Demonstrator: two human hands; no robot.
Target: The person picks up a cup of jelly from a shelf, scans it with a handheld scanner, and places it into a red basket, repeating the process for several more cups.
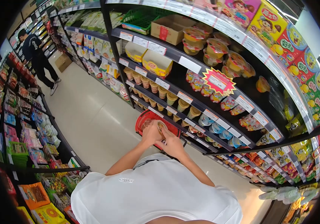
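Note:
My left hand (151, 133) and my right hand (172, 143) meet in front of my body, fingers closed around a small tan cup (162, 128). Most of the cup is hidden by the fingers, and its label cannot be read. Behind and below both hands is a red shopping basket (141, 121) with slotted sides. What supports the basket is hidden, and little of its inside shows. Similar tan cups (162, 92) stand in rows on the shelf just beyond.
Shelves on the right hold jelly cups (216, 48), an open cardboard box (170, 30) and a green crate (141, 19). Packaged snacks (29, 136) fill the left rack. A person in dark clothes (36, 50) stands down the aisle near a carton (63, 62) on the floor.

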